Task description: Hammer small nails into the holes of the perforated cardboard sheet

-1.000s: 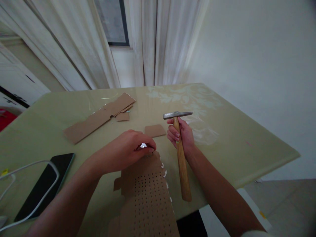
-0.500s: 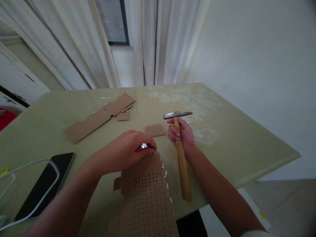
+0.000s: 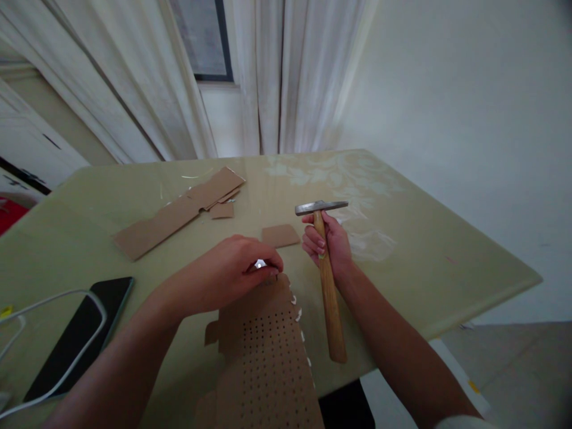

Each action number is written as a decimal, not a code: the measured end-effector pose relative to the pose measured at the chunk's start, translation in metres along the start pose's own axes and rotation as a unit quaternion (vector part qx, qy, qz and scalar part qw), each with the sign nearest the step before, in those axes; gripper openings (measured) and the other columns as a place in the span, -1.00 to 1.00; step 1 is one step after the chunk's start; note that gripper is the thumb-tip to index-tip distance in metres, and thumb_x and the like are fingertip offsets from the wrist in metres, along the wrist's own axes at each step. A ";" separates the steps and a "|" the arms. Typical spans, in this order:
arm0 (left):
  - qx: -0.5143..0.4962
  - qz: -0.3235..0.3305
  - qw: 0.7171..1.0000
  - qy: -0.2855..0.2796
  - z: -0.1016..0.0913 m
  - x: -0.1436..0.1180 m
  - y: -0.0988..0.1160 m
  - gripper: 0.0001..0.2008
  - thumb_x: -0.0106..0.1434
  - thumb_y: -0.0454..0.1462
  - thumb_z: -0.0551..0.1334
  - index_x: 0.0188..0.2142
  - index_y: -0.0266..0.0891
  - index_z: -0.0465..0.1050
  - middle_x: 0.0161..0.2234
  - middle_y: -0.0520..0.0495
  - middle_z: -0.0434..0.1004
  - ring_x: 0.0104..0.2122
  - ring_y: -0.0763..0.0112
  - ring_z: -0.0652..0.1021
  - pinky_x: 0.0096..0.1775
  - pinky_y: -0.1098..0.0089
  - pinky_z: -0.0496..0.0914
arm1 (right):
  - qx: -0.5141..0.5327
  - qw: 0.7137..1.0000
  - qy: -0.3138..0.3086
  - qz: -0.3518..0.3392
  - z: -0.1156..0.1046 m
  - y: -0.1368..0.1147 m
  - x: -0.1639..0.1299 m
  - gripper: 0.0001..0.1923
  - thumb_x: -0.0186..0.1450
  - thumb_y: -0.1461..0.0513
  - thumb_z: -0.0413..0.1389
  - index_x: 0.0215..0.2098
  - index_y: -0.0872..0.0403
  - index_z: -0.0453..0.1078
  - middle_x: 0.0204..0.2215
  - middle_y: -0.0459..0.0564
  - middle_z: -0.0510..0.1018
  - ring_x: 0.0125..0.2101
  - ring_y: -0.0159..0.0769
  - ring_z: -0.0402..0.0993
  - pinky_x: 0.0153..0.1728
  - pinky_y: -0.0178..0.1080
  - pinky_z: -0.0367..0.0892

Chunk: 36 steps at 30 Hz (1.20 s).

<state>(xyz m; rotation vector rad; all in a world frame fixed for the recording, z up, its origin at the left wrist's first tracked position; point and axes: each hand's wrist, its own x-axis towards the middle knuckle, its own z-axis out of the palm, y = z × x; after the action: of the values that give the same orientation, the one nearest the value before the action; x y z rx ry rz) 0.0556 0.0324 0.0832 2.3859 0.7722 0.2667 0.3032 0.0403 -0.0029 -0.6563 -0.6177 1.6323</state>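
**Hands at the punched cardboard, hammer raised**

Both hands sit over the middle of the table (image 3: 402, 250). From my remote seat I see the left hand (image 3: 232, 268) curled down on the far end of the perforated cardboard sheet (image 3: 268, 357), its fingertips pinched on a small shiny metal piece (image 3: 260, 263) that I cannot identify. My right hand (image 3: 328, 241) is wrapped around the wooden handle of the hammer (image 3: 328, 280) just below the steel head, holding it upright beside the sheet, well clear of the left hand. A small cardboard square (image 3: 280, 235) lies between the hands, farther back. Long cardboard strips (image 3: 174, 214) lie farther back to the left. A dark phone (image 3: 75, 336) with a white cable (image 3: 44, 301) over it rests at the left edge.
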 end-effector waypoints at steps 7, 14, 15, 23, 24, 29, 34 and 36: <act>-0.001 0.004 1.000 -0.002 -0.001 0.001 0.000 -0.78 0.45 -0.34 0.24 -0.11 -0.09 0.70 -0.23 0.07 0.75 -0.27 0.39 0.63 -0.16 0.39 0.37 | -0.003 1.000 0.002 -0.002 0.000 0.000 0.001 -0.51 0.58 0.05 -0.06 -0.32 0.10 0.56 -0.79 -0.28 0.15 -0.79 -0.47 -0.12 -0.75 -0.40 -0.04; 0.003 0.005 1.000 0.000 0.001 0.002 -0.002 -0.79 0.45 -0.33 0.25 -0.11 -0.09 0.70 -0.24 0.08 0.74 -0.29 0.41 0.62 -0.18 0.39 0.37 | -0.005 1.000 0.006 0.000 0.001 0.000 0.000 -0.50 0.58 0.06 -0.06 -0.32 0.11 0.58 -0.79 -0.28 0.15 -0.79 -0.47 -0.11 -0.75 -0.40 -0.02; 0.004 0.007 1.000 0.002 0.002 0.001 -0.002 -0.79 0.45 -0.32 0.25 -0.11 -0.09 0.70 -0.24 0.07 0.74 -0.29 0.40 0.62 -0.18 0.39 0.37 | -0.005 1.000 0.006 0.000 0.000 0.000 0.000 -0.51 0.58 0.06 -0.05 -0.32 0.11 0.57 -0.79 -0.28 0.15 -0.79 -0.47 -0.11 -0.75 -0.40 -0.02; -0.008 0.004 1.000 0.001 0.002 0.001 -0.002 -0.80 0.43 -0.34 0.27 -0.12 -0.08 0.70 -0.25 0.11 0.74 -0.30 0.44 0.63 -0.19 0.40 0.37 | -0.004 1.000 0.003 -0.001 0.000 0.001 0.001 -0.50 0.59 0.06 -0.08 -0.32 0.10 0.56 -0.79 -0.28 0.15 -0.79 -0.48 -0.11 -0.75 -0.40 -0.03; -0.007 0.003 1.000 0.001 0.003 0.001 -0.002 -0.80 0.43 -0.34 0.28 -0.12 -0.08 0.70 -0.25 0.11 0.74 -0.30 0.44 0.63 -0.19 0.40 0.37 | -0.004 1.000 0.002 -0.001 0.000 0.001 0.001 -0.50 0.59 0.06 -0.08 -0.33 0.10 0.56 -0.79 -0.28 0.14 -0.79 -0.47 -0.11 -0.75 -0.40 -0.03; -0.004 0.001 1.000 0.001 0.004 0.002 -0.003 -0.82 0.43 -0.32 0.28 -0.13 -0.08 0.70 -0.27 0.11 0.74 -0.32 0.44 0.61 -0.20 0.40 0.36 | -0.002 1.000 -0.006 -0.003 0.000 0.000 0.001 -0.49 0.59 0.07 -0.09 -0.31 0.12 0.58 -0.79 -0.28 0.16 -0.79 -0.47 -0.11 -0.75 -0.40 -0.03; -0.011 -0.005 1.000 0.000 0.005 0.003 -0.003 -0.82 0.43 -0.31 0.29 -0.14 -0.08 0.70 -0.28 0.10 0.73 -0.34 0.45 0.60 -0.23 0.42 0.35 | -0.003 1.000 -0.011 -0.003 0.000 0.000 0.001 -0.45 0.61 0.09 -0.15 -0.30 0.12 0.58 -0.79 -0.28 0.16 -0.78 -0.46 -0.13 -0.75 -0.39 -0.03; -0.013 -0.006 1.000 0.004 0.005 0.003 -0.004 -0.83 0.43 -0.30 0.29 -0.14 -0.08 0.70 -0.30 0.10 0.72 -0.35 0.45 0.59 -0.24 0.42 0.35 | -0.009 1.000 -0.015 -0.005 0.001 0.000 0.001 -0.44 0.62 0.09 -0.17 -0.31 0.12 0.57 -0.78 -0.27 0.16 -0.78 -0.46 -0.13 -0.74 -0.39 -0.04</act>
<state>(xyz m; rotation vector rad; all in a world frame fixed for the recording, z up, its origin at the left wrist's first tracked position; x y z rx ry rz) 0.0578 0.0341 0.0765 2.3560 0.7816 0.2798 0.3024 0.0408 -0.0018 -0.6427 -0.6571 1.6323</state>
